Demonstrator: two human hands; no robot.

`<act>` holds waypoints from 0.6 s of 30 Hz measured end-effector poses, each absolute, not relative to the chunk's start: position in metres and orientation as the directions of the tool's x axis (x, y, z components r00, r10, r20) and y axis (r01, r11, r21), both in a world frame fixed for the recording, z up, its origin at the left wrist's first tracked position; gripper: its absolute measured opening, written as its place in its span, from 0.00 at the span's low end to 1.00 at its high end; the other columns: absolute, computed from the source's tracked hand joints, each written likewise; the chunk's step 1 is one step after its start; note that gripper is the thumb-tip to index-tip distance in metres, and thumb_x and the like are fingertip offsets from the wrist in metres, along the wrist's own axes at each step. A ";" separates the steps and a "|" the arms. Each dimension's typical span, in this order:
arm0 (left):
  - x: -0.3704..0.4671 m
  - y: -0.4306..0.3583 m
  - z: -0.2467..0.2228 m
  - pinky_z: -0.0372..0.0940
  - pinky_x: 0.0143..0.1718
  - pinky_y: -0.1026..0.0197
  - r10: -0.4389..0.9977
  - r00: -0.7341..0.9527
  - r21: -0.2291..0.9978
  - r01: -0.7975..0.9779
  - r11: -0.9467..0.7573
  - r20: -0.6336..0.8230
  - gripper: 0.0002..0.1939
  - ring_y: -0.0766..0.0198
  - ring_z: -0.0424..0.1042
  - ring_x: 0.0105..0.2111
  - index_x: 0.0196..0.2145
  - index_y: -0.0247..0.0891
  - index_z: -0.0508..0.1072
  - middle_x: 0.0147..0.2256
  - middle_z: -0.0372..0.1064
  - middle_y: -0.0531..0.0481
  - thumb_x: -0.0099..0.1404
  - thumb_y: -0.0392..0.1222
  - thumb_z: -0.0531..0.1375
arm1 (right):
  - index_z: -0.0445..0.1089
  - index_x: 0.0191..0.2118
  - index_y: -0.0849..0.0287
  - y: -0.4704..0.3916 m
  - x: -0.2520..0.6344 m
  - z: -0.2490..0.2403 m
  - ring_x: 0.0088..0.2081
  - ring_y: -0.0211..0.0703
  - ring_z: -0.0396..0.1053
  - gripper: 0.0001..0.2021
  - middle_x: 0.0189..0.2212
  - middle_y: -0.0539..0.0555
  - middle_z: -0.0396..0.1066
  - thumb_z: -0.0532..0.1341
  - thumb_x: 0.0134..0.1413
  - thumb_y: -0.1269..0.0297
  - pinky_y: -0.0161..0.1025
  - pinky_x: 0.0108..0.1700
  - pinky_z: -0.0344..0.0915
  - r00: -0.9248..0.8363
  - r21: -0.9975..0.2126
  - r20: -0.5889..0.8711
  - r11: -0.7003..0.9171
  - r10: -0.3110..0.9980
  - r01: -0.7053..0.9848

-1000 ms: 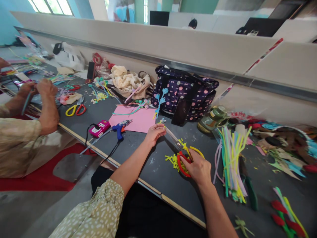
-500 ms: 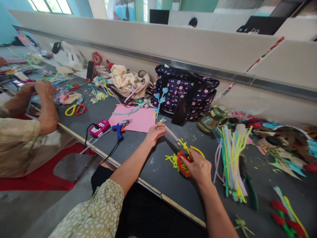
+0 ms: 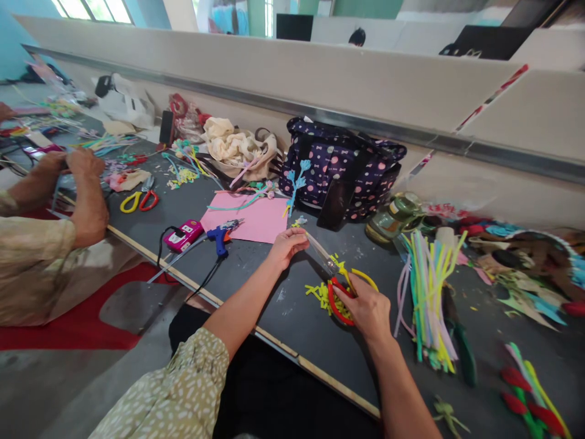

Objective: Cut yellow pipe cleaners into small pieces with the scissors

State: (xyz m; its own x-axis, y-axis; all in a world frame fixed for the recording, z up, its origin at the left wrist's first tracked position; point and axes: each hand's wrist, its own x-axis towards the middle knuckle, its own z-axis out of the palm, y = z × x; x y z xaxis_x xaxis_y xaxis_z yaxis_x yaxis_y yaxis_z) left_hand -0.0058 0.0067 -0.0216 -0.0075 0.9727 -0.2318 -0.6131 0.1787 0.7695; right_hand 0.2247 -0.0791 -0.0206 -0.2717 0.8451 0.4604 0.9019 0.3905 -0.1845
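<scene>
My right hand (image 3: 369,306) is closed around the red and yellow handles of a pair of scissors (image 3: 326,261). Its blades point up and left, their tips reaching the fingers of my left hand (image 3: 290,246). That hand is pinched at the blade tips on a small yellow piece, probably a strip of pipe cleaner; most of it is hidden by the fingers. Below the scissors, a pile of short yellow cut pieces (image 3: 320,297) lies on the dark table. A bundle of coloured pipe cleaners (image 3: 432,299) lies to the right of my right hand.
A blue glue gun (image 3: 220,238) rests by a pink sheet (image 3: 256,219) and a pink power strip (image 3: 183,236). Behind stand a dotted bag (image 3: 311,164) and a green jar (image 3: 395,216). At left, a co-worker's hands (image 3: 85,164) work near other scissors (image 3: 147,198).
Almost nothing differs. Both hands and the scissors hold the same place, and the view has shifted very slightly.
</scene>
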 end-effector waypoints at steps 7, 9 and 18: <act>-0.005 0.008 -0.021 0.69 0.33 0.62 0.971 -0.013 0.766 -0.617 0.179 -0.238 0.16 0.67 0.72 0.24 0.31 0.33 0.73 0.24 0.72 0.52 0.43 0.34 0.71 | 0.72 0.39 0.57 -0.080 0.226 -0.019 0.29 0.38 0.70 0.22 0.27 0.51 0.73 0.51 0.59 0.44 0.34 0.27 0.55 -0.284 -0.166 0.427 0.383 0.859 0.909; -0.006 0.007 -0.020 0.69 0.33 0.61 0.971 -0.013 0.771 -0.610 0.181 -0.238 0.16 0.67 0.72 0.24 0.31 0.33 0.73 0.24 0.72 0.52 0.42 0.34 0.71 | 0.72 0.37 0.57 -0.080 0.227 -0.019 0.28 0.38 0.69 0.22 0.26 0.50 0.73 0.51 0.59 0.44 0.34 0.27 0.54 -0.287 -0.149 0.419 0.377 0.861 0.914; -0.005 0.007 -0.018 0.68 0.34 0.62 0.969 -0.014 0.786 -0.587 0.193 -0.248 0.18 0.67 0.72 0.25 0.31 0.33 0.73 0.25 0.72 0.51 0.41 0.36 0.72 | 0.70 0.33 0.56 -0.079 0.228 -0.020 0.26 0.38 0.68 0.23 0.24 0.49 0.71 0.49 0.59 0.43 0.34 0.26 0.50 -0.283 -0.127 0.387 0.354 0.878 0.926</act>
